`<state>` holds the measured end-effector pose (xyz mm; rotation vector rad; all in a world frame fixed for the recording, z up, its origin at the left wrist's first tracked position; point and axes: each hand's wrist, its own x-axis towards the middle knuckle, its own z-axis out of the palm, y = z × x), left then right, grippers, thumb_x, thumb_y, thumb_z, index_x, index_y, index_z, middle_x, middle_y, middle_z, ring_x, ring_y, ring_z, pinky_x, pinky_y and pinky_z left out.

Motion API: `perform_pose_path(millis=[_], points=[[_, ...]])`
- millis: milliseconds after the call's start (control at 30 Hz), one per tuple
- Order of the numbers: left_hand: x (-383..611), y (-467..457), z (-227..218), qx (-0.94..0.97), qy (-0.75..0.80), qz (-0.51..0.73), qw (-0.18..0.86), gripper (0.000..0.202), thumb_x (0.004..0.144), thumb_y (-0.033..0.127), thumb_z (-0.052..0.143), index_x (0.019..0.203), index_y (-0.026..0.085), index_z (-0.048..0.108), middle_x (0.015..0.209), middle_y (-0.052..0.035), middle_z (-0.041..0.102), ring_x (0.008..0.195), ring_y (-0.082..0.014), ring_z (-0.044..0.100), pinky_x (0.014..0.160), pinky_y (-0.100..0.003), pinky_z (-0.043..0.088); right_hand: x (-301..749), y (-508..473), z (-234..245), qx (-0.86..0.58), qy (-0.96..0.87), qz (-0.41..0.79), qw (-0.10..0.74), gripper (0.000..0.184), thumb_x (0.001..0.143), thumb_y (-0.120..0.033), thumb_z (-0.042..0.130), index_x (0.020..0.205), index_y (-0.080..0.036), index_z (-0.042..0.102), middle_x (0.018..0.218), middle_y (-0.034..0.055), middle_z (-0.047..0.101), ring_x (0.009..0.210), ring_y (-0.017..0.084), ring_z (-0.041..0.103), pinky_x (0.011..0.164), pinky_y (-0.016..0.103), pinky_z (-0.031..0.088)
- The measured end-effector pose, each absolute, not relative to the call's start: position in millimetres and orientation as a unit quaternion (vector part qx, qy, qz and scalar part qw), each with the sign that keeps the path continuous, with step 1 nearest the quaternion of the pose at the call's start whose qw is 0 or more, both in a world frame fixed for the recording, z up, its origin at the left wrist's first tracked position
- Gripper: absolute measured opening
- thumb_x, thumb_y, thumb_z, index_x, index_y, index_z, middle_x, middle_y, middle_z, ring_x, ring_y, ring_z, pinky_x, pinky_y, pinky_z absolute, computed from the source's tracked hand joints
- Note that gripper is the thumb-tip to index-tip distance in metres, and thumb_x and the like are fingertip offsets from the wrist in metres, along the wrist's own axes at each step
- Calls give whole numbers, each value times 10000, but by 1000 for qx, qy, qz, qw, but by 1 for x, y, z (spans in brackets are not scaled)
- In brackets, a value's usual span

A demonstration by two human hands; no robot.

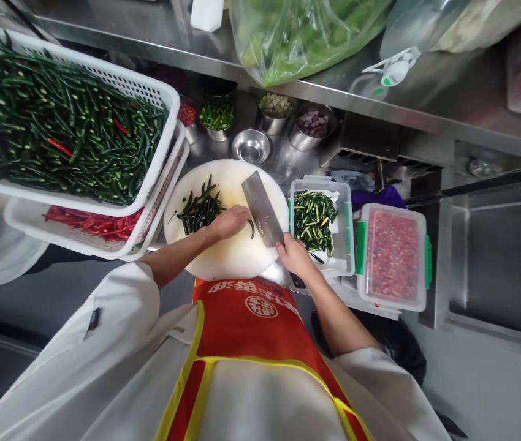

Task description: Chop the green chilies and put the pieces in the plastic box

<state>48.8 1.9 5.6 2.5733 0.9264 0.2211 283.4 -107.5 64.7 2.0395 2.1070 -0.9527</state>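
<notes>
My right hand (295, 255) is wrapped round the handle of a broad cleaver (262, 208), its blade tilted over the right part of the round white cutting board (224, 260). Close to the blade, my left hand (230, 223) is closed, fingertips pressed together on a dark green chili pepper (252, 229) whose curved end shows below them. A pile of whole green chili peppers (200, 209) lies on the board's left part, beside my left wrist. Just right of the board, a clear plastic box (344, 229) holds cut green chili pieces (314, 222).
At left, a white basket (159, 92) of green chilies rests over another basket (127, 248) with red ones. Behind the board stand metal bowls (251, 147) with chopped ingredients. A lidded box (391, 257) of pink-red contents sits right. A steel shelf (150, 46) overhangs, bearing a bag of greens (306, 37).
</notes>
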Motion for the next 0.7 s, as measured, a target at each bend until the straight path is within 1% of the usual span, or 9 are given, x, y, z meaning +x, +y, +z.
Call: perform_pose_path(millis=[67, 133, 233, 300, 367, 467, 567, 633, 700], points=[[36, 12, 14, 899, 409, 43, 153, 256, 884, 122, 493, 991, 145, 725, 1090, -139, 656, 1032, -262, 566, 949, -418, 462, 294, -120, 74, 658, 681, -320, 26, 180, 987, -267, 400, 1028, -170, 546, 854, 105, 727, 812, 239, 662, 686, 291, 357], [23, 24, 22, 877, 465, -14, 115, 215, 816, 118, 553, 916, 137, 742, 1084, -163, 650, 1075, -316, 544, 954, -468, 437, 306, -136, 82, 644, 685, -339, 28, 170, 983, -280, 410, 1006, -183, 548, 836, 91, 715, 818, 239, 659, 690, 291, 358], [14, 38, 31, 868, 477, -64, 118, 149, 763, 133, 603, 814, 138, 743, 1040, -164, 650, 1104, -346, 529, 969, -488, 415, 317, -157, 84, 620, 689, -373, 31, 161, 976, -284, 412, 968, -201, 550, 838, 74, 706, 828, 235, 656, 702, 291, 364], [18, 42, 37, 868, 474, -24, 148, 140, 774, 156, 609, 821, 152, 741, 1028, -143, 660, 1083, -321, 550, 973, -469, 422, 320, -164, 79, 622, 680, -386, 29, 159, 972, -282, 413, 955, -205, 551, 835, 68, 704, 815, 230, 653, 703, 291, 367], [29, 42, 43, 848, 483, 71, 206, 149, 819, 208, 604, 886, 167, 730, 1002, -107, 676, 1012, -264, 591, 944, -416, 455, 320, -165, 73, 638, 666, -385, 23, 168, 971, -285, 409, 966, -199, 554, 836, 69, 703, 810, 228, 650, 701, 291, 370], [50, 35, 42, 768, 497, 194, 355, 174, 872, 305, 609, 956, 167, 675, 893, -46, 689, 822, -174, 630, 796, -317, 506, 318, -160, 67, 667, 649, -365, 16, 187, 969, -288, 407, 993, -181, 559, 840, 81, 701, 821, 233, 649, 703, 291, 373], [69, 25, 24, 695, 505, 175, 482, 160, 851, 286, 653, 953, 171, 608, 775, -5, 673, 672, -135, 625, 645, -259, 497, 315, -152, 68, 682, 645, -344, 24, 189, 967, -275, 411, 1002, -169, 563, 832, 91, 705, 814, 234, 649, 695, 290, 364], [77, 20, 9, 691, 524, 133, 481, 159, 813, 211, 676, 942, 185, 587, 757, 6, 669, 655, -137, 630, 624, -254, 495, 313, -149, 70, 685, 645, -337, 30, 182, 969, -266, 414, 1001, -169, 564, 830, 92, 709, 809, 233, 651, 686, 289, 355], [78, 17, 0, 721, 535, 105, 427, 168, 796, 145, 655, 940, 200, 587, 766, 7, 673, 693, -152, 642, 654, -265, 506, 311, -147, 72, 684, 647, -336, 34, 172, 970, -257, 419, 1001, -170, 564, 834, 93, 714, 802, 231, 653, 681, 288, 349]])
